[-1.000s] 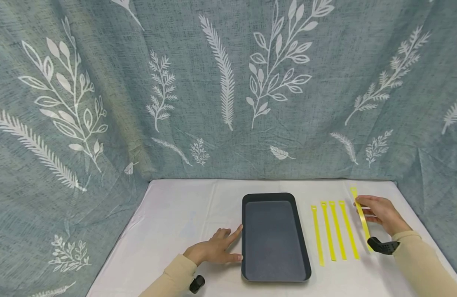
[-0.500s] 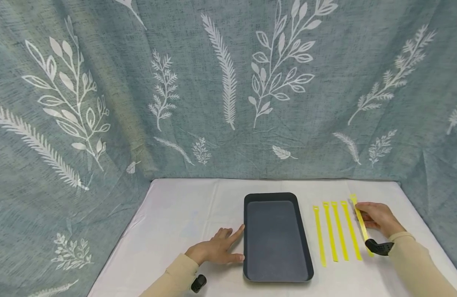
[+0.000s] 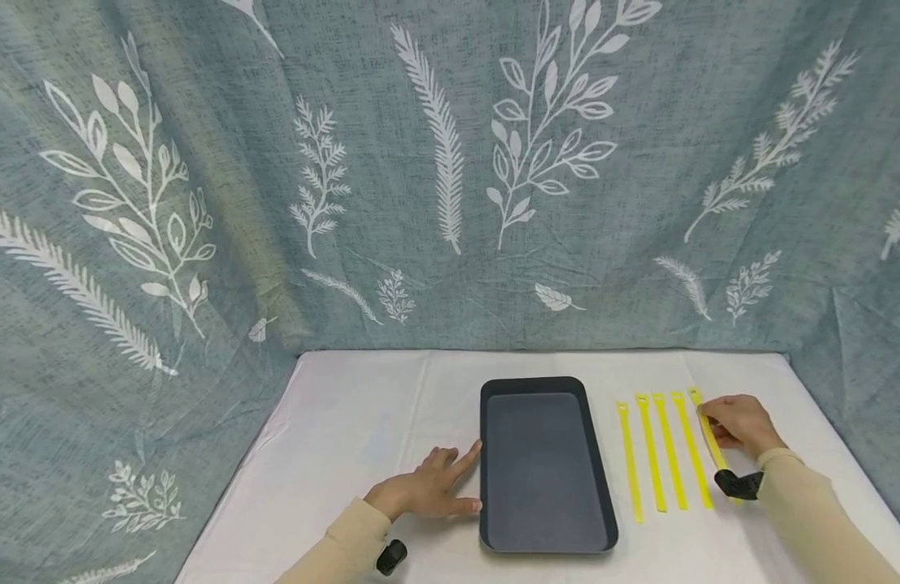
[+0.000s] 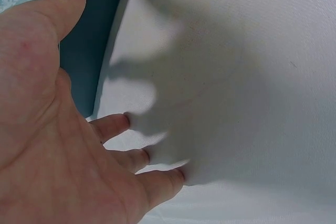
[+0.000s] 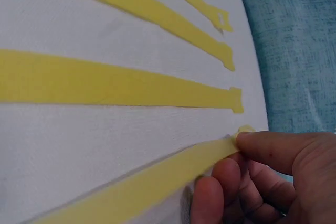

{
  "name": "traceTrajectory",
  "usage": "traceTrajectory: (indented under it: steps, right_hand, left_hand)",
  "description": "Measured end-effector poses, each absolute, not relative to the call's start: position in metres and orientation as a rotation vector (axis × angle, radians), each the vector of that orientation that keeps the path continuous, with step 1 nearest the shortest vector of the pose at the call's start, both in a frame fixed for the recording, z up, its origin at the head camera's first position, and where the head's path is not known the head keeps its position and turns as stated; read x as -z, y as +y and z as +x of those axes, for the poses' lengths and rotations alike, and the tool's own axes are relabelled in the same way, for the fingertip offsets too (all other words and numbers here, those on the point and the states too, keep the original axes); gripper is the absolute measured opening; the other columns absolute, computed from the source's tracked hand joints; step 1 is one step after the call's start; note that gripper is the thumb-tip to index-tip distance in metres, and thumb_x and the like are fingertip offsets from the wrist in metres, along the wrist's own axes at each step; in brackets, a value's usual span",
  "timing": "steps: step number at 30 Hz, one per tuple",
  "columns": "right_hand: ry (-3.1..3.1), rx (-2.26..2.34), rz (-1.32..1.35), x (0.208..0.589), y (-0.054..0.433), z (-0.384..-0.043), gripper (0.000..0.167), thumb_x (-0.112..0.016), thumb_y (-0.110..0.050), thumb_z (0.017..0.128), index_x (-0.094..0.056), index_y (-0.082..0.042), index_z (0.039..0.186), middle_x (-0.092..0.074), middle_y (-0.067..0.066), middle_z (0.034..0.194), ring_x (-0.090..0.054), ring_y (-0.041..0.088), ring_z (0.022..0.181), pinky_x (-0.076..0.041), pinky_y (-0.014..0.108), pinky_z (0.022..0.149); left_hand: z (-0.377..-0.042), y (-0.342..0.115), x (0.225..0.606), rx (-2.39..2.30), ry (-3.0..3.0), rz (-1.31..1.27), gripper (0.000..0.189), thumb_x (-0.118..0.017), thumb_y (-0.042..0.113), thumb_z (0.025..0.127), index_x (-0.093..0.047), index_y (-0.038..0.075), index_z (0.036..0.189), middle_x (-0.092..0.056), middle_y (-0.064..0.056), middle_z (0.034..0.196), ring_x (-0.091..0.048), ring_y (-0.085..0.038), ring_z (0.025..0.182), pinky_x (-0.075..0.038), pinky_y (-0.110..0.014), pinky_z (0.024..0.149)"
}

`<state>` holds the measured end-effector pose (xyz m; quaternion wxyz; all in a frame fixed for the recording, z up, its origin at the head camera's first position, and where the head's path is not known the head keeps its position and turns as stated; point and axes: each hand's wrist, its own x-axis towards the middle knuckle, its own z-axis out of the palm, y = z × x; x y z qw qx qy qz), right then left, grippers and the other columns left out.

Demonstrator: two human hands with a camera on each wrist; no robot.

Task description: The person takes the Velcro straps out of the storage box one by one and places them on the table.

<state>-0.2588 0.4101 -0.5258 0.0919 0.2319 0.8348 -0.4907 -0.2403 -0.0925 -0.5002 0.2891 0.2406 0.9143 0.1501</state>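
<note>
My right hand [image 3: 738, 423] pinches a yellow hook-and-loop cable tie [image 3: 712, 444] between thumb and fingers, just below its slotted head. In the right wrist view this cable tie [image 5: 157, 181] slants close over the white cloth, and the other fingers curl beneath it. Several more yellow cable ties [image 3: 630, 462] lie flat in a row to its left, slotted heads toward the back. My left hand [image 3: 429, 489] spreads its fingers beside a dark grey rectangular tray [image 3: 600, 487], index fingertip and thumb tip right at its left wall. The left wrist view shows the other fingertips on the cloth.
A white cloth [image 3: 362, 422] covers the table. Blue-green curtains [image 3: 450, 308] with white leaf prints hang along its back and sides. The tray stands between my left hand and the row of cable ties.
My right hand has come down and slightly left with its cable tie, bringing it closer to the cloth and to the row. My left hand keeps its place at the tray.
</note>
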Motion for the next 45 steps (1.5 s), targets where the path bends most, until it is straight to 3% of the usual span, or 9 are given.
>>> traceTrajectory:
  steps: [5,12,24,35,39,45]
  right_hand:
    - [2.530,1.428,0.635,0.528,0.411,-0.256,0.037,-0.057,-0.022,0.099,-0.058,0.011,0.116,-0.057,-0.001,0.066,-0.056,0.010,0.060,-0.054,0.026,0.056]
    - [2.608,1.338,0.626,0.535,0.410,-0.256,0.039,-0.056,-0.024,0.100,-0.056,0.010,0.119,-0.055,0.001,0.069,-0.055,0.013,0.063,-0.054,0.027,0.056]
    - [2.620,1.330,0.556,0.536,0.417,-0.251,0.041,-0.057,-0.032,0.100,-0.057,0.009,0.109,-0.054,-0.002,0.064,-0.054,0.011,0.058,-0.051,0.026,0.054]
    - [2.744,1.179,0.545,0.537,0.426,-0.256,0.043,-0.048,-0.039,0.099,-0.059,-0.010,0.069,-0.047,-0.005,0.055,-0.047,0.016,0.057,-0.038,0.030,0.062]
    - [2.584,1.384,0.672,0.542,0.434,-0.254,0.045,-0.047,-0.036,0.098,-0.055,-0.016,0.059,-0.045,-0.007,0.050,-0.041,0.011,0.047,-0.037,0.028,0.053]
    - [2.358,1.689,0.823,0.548,0.441,-0.256,0.044,-0.050,-0.033,0.099,-0.060,-0.020,0.058,-0.047,-0.011,0.048,-0.035,0.004,0.041,-0.034,0.022,0.043]
  left_hand:
    - [-0.240,-0.092,0.500,-0.399,2.439,0.640,0.088,-0.061,0.055,0.097,-0.010,0.031,0.164,-0.023,-0.022,0.164,-0.016,-0.049,0.154,-0.028,-0.071,0.115]
    - [-0.241,-0.092,0.501,-0.392,2.444,0.650,0.088,-0.061,0.054,0.097,-0.009,0.031,0.164,-0.024,-0.021,0.164,-0.017,-0.046,0.155,-0.030,-0.069,0.114]
    - [-0.238,-0.091,0.503,-0.428,2.434,0.647,0.089,-0.062,0.054,0.097,-0.009,0.031,0.164,-0.023,-0.022,0.164,-0.017,-0.045,0.154,-0.030,-0.070,0.114]
    - [-0.239,-0.094,0.500,-0.495,2.407,0.641,0.090,-0.063,0.053,0.096,-0.008,0.031,0.164,-0.021,-0.024,0.163,-0.024,-0.044,0.151,-0.035,-0.070,0.111]
    - [-0.239,-0.093,0.501,-0.529,2.377,0.637,0.092,-0.066,0.052,0.095,-0.010,0.029,0.164,-0.021,-0.024,0.162,-0.025,-0.045,0.151,-0.034,-0.069,0.111]
    - [-0.238,-0.092,0.501,-0.547,2.406,0.628,0.091,-0.068,0.050,0.095,-0.013,0.029,0.164,-0.024,-0.024,0.161,-0.027,-0.047,0.150,-0.034,-0.070,0.111]
